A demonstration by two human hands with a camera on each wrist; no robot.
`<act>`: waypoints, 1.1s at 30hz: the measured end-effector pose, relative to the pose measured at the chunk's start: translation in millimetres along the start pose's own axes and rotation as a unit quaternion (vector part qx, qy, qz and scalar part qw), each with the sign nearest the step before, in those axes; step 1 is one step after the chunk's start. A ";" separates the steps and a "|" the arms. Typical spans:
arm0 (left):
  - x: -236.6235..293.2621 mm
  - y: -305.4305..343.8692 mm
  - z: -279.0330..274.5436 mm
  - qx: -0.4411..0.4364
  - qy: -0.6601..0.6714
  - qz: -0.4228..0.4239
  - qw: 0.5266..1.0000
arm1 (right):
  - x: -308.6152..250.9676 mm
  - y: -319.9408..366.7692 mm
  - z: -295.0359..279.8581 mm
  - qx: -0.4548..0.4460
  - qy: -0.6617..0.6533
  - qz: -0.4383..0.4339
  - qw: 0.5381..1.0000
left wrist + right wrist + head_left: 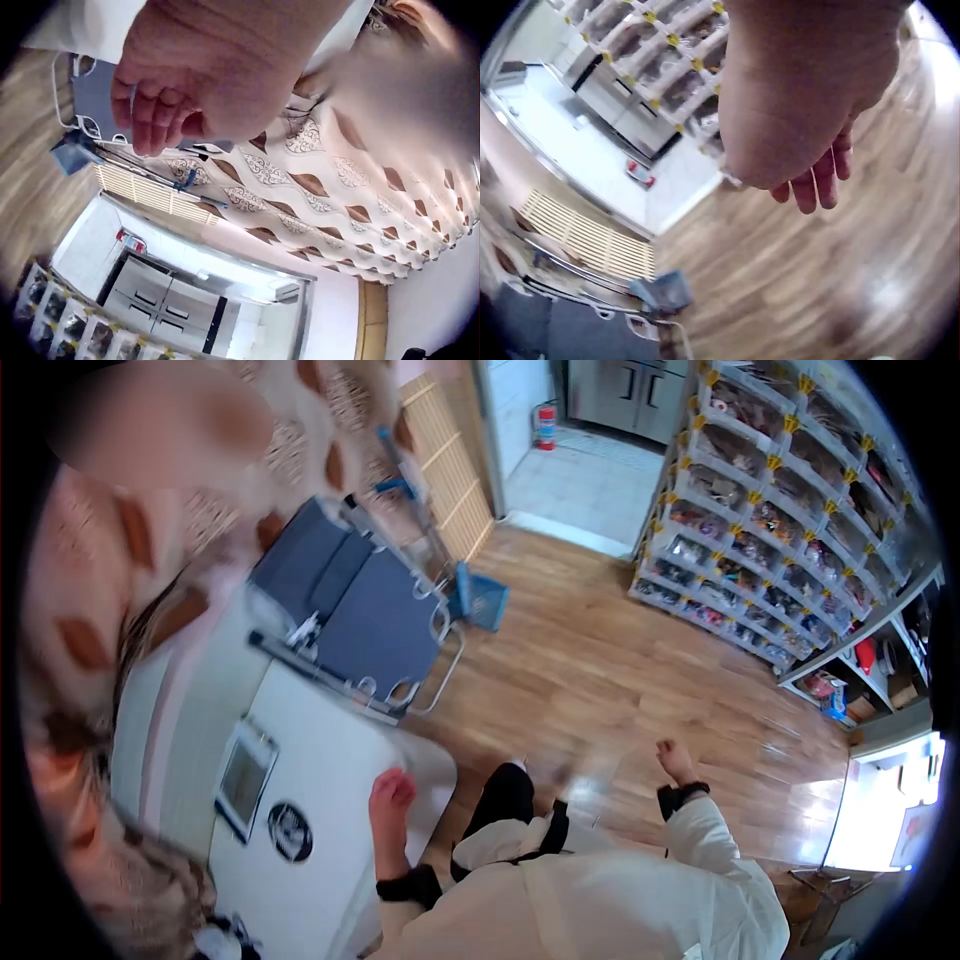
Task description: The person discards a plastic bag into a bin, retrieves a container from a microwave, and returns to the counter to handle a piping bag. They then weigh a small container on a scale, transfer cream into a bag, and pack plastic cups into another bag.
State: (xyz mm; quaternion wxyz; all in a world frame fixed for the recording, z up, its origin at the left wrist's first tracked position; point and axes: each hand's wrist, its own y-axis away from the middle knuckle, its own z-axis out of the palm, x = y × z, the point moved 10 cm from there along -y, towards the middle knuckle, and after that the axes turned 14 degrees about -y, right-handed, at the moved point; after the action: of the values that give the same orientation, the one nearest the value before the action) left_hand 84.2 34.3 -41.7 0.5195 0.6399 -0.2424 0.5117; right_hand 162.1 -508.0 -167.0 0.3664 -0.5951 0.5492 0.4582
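Note:
My left hand (392, 800) is held above the edge of the white table (330, 760), wearing a black wrist strap. In the left wrist view the palm of this left hand (202, 75) shows, its fingers loosely bent with nothing in them. Over the wooden floor (600, 650), my right hand (677, 762) is raised, also with a black strap behind it. Its fingers hang loosely in the right wrist view, where the right hand (802, 112) touches no object. A framed tablet-like item (247, 780) and a round black emblem (290, 832) are on the white surface.
A folded grey cot (370, 620) stands beyond the table, near a blue dustpan (486, 603) and a slatted panel (447, 470). Stacked clear bins (745, 540) are at the right. Through the doorway are a red extinguisher (545, 427) and a steel cabinet (625, 395). A patterned curtain (90, 590) hangs left.

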 end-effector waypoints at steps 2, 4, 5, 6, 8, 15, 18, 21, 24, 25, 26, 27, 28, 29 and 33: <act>6.1 -8.6 -28.2 0.016 -0.011 0.023 1.000 | 35.6 -28.9 18.0 0.097 0.060 0.145 0.983; -37.8 -118.7 93.5 0.003 0.055 -0.078 0.995 | 9.0 -130.8 -88.3 0.112 0.091 0.137 0.980; -12.2 -151.4 91.3 0.002 0.032 -0.068 0.997 | -1.1 -156.5 -59.1 0.101 0.034 0.120 0.987; 9.9 -182.2 103.2 0.000 0.022 -0.064 0.998 | 32.7 -164.8 -45.4 0.100 0.070 0.145 0.982; 53.7 -246.8 157.6 -0.038 0.034 -0.030 0.998 | 66.7 -155.2 -44.3 0.080 0.214 0.196 0.954; 216.3 -432.1 402.8 -0.247 -0.155 0.131 0.947 | 191.0 -41.3 1.7 -0.349 0.440 0.381 0.735; 235.9 -499.7 488.6 -0.290 -0.230 0.167 0.914 | 275.9 -10.2 25.3 -0.194 0.331 0.516 0.766; 248.3 -572.2 539.2 -0.250 -0.245 0.152 0.924 | 241.1 -107.1 13.4 -0.149 0.231 0.544 0.793; 252.5 -630.8 567.1 -0.260 -0.182 0.115 0.941 | 238.4 -255.9 -17.8 -0.114 0.197 0.480 0.847; 259.7 -647.6 576.5 -0.254 -0.211 0.100 0.939 | 249.0 -319.5 -38.0 -0.100 0.209 0.434 0.871; 270.2 -663.1 584.8 -0.250 -0.222 0.108 0.936 | 258.3 -391.6 -63.7 -0.086 0.236 0.363 0.897; 278.3 -678.7 592.5 -0.247 -0.231 0.113 0.934 | 271.4 -460.7 -90.9 -0.056 0.279 0.286 0.915; 287.8 -691.8 600.4 -0.248 -0.226 0.111 0.936 | 231.3 -534.2 -147.4 -0.012 0.277 0.270 0.922; 294.3 -710.8 602.1 -0.214 -0.236 0.098 0.943 | 156.4 -619.1 -211.5 0.032 0.274 0.253 0.927; 296.4 -801.9 672.1 -0.199 -0.241 0.075 0.947 | 102.0 -822.5 -366.0 0.342 0.038 0.142 0.928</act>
State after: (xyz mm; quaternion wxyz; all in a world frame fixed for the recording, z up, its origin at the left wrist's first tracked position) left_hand 1136.5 -238.9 -64.5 0.5224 0.6076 -0.5052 0.3206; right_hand 1025.9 -778.8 -204.8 0.4579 -0.3658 0.7650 0.2669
